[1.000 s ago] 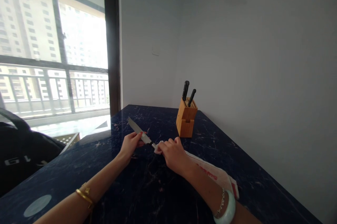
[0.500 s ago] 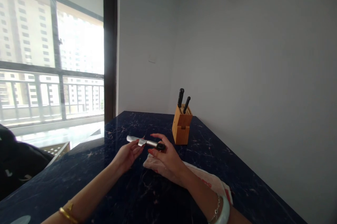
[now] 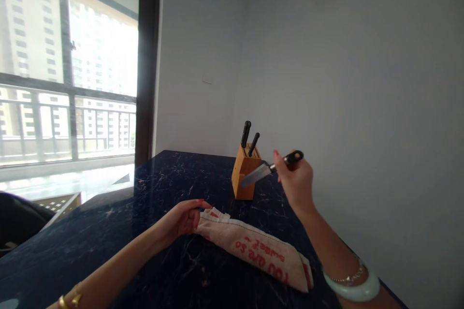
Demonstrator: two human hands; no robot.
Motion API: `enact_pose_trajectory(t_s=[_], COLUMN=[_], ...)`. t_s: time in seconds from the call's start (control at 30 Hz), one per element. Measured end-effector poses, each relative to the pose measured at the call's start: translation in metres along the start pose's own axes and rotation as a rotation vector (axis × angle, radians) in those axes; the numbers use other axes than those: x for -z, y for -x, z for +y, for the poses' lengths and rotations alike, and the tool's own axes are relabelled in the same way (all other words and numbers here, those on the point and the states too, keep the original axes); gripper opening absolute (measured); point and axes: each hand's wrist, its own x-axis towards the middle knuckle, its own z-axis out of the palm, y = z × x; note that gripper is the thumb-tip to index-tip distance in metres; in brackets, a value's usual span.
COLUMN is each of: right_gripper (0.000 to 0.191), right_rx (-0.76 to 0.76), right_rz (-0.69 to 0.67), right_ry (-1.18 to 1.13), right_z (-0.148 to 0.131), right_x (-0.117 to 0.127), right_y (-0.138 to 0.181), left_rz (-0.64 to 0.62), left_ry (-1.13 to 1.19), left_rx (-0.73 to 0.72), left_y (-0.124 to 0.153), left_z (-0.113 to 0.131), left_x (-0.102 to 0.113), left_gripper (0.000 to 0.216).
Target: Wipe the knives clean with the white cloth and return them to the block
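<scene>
Towel (image 3: 252, 243) by left hand (image 3: 184, 218) saying "YOU are so sweet" in red. Left hand hanging half open. Right hand (image 3: 296, 181) squeezing knife (image 3: 266, 169) by black handle (image 3: 297, 155).

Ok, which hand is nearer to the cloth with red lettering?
The left hand: it is at the left end of the cloth, though contact is unclear. The right hand is raised up and to the right, apart from the cloth, holding a knife.
</scene>
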Motion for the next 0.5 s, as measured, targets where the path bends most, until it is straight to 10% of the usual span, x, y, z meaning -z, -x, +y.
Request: enact_pose_trajectory(t_s=[0.17, 0.5], right_gripper=[0.038, 0.04], right_rx=[0.146, 0.18], right_rz=[0.271, 0.17], right_ry=[0.203, 0.376], right_z=[0.007, 0.013], right_x=[0.026, 0.012], right_y=[-0.064, -0.099], left_rz=[0.01, -0.003], left_ry=[-0.094, -0.091], left_rx=[-0.07, -0.079], left_y=[0.003, 0.002], left_z=[0.004, 0.0], left_x=[-0.008, -0.001], left_gripper=[0.034, 0.03])
